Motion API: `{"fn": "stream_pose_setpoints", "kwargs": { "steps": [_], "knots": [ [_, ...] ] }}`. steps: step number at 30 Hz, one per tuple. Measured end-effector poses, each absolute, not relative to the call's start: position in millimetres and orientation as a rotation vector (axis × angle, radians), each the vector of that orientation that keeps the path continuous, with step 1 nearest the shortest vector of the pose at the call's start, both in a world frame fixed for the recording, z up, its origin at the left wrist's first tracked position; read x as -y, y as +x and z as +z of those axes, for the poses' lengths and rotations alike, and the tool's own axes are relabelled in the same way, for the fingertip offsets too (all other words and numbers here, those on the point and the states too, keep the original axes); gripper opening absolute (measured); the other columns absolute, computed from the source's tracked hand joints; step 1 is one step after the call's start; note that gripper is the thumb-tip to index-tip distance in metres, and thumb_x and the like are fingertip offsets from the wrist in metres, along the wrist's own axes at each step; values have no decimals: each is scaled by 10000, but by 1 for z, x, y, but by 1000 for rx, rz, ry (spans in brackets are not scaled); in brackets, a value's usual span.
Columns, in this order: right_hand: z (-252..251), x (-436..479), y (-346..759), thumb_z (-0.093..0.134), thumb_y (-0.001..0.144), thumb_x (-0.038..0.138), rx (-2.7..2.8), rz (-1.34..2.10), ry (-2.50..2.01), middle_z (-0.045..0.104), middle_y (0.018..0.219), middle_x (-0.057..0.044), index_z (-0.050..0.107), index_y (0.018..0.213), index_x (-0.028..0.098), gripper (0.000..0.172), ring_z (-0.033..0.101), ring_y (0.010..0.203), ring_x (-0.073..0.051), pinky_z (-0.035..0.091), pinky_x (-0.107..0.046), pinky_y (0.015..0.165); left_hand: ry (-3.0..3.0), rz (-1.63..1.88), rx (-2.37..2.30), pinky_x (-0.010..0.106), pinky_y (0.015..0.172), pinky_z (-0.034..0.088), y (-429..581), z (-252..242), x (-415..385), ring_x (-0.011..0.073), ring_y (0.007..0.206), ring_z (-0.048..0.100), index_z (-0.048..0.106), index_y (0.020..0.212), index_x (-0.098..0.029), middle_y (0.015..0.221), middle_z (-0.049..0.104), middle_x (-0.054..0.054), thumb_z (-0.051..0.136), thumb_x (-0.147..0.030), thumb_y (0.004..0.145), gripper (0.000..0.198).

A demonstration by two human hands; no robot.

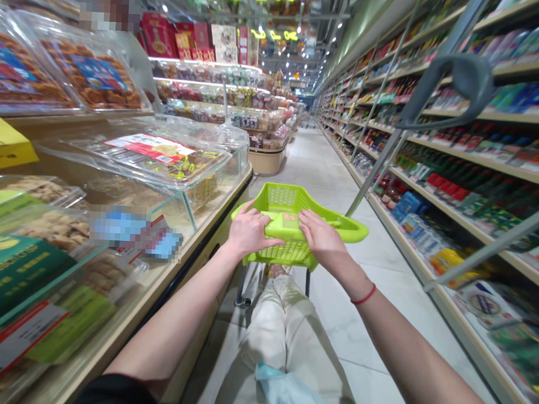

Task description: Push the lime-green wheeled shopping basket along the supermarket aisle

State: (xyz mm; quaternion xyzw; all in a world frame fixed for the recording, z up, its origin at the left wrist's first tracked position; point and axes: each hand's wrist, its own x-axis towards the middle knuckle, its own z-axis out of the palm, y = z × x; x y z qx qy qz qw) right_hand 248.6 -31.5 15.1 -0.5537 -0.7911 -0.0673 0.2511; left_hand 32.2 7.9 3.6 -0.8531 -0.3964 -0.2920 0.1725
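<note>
Green cart (344, 229) sits straight ahead of me on the tiled floor (316, 168), in the aisle between the glass display counter (204, 235) on the left and the long run of shelves (479, 159) on the right. Both hands are on its near rim. The left hand (250, 231) is curled over the edge with the fingers close together on top. The right hand (324, 238) lies palm down, fingers flat and pressed side by side, pointing in toward the middle. Neither one pinches anything, they just bear on the rim (I cannot see either thumb's grip underneath). A red band (364, 296) circles the right wrist. A grey handle (466, 63) on a slanted pole rises from the cart's right side, and no hand touches it. As for progress, the mesh tub looks bare to me: I can make out nothing inside it. So I judge that little has gone in so far, and most of the aisle lies ahead. Clear boxes (163, 157) of baked goods rest on the counter, well apart from both hands. Another person (139, 62) stands behind it at the upper left. My light trousers (285, 329) show below, one leg forward under the cart.
</note>
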Motion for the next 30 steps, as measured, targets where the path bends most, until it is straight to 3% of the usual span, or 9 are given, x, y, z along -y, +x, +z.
{"fn": "stream_pose_setpoints", "kwargs": {
  "steps": [3,7,12,18,20,25,30],
  "knots": [
    [9,36,246,423,966,200,2216,-217,-1417,556,1429,-139,598,1343,125,422,459,1385,-254,369,-476,1167,-2416,-816,1138,480,1115,379,33,3,-7,245,805,663,663,743,-242,763,727,46,689,-567,721,326],
    [26,27,212,416,975,203,2349,-218,-1391,589,1393,-155,628,1283,107,386,500,1347,-240,383,-416,1145,-2387,-773,1145,470,1121,374,32,3,-7,237,803,664,673,759,-244,758,728,37,678,-554,737,310],
    [62,-5,185,367,1008,241,2387,-59,-1728,727,1110,-170,713,1056,117,371,678,1080,-234,484,-309,940,-2386,-767,1114,462,1126,371,28,3,-8,232,791,659,679,776,-239,755,729,40,677,-533,746,295],
    [70,-10,170,352,1015,267,2341,-68,-1906,724,1043,-232,713,1042,61,416,701,1020,-286,515,-338,848,-2362,-786,1111,443,1130,374,27,3,-8,228,777,660,662,746,-233,723,717,34,674,-495,739,262],
    [63,2,164,345,1007,214,2315,-157,-1816,722,1064,-213,699,1066,74,385,695,1026,-271,518,-340,870,-2367,-796,1112,448,1125,381,27,2,-8,230,774,661,669,749,-235,721,716,33,667,-464,732,230],
    [34,27,173,410,984,173,2329,-347,-1357,618,1358,-148,607,1295,85,379,544,1300,-239,384,-361,1140,-2368,-844,1081,457,1120,387,27,2,-8,225,753,662,679,746,-231,714,714,34,639,-391,727,166],
    [3,32,223,440,985,188,2246,-426,-1110,583,1402,-130,607,1329,122,388,526,1329,-238,407,-408,1153,-2339,-861,1044,458,1091,420,26,1,-10,219,730,658,663,727,-230,682,702,31,654,-551,753,323]
  ]
}}
